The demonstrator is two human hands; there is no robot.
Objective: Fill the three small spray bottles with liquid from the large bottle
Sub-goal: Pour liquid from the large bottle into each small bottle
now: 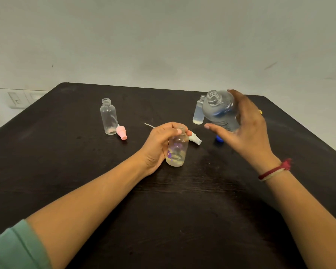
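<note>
My left hand [160, 144] grips a small clear spray bottle with a purple print [177, 150], uncapped and standing on the black table [66, 171]; a little liquid sits at its bottom. My right hand [246, 125] holds the large clear bottle [219, 111] above the table, uncapped and tilted to the left. A second small bottle [108, 116] stands open and looks empty at the back left. A third small bottle [198, 111] stands behind the large one, holding pale liquid, partly hidden.
A pink spray cap [121, 133] lies beside the back-left bottle. A white spray cap [194, 139] with its thin tube lies behind the held small bottle. A blue cap [219, 139] lies under my right hand. A wall socket [17, 100] sits at far left.
</note>
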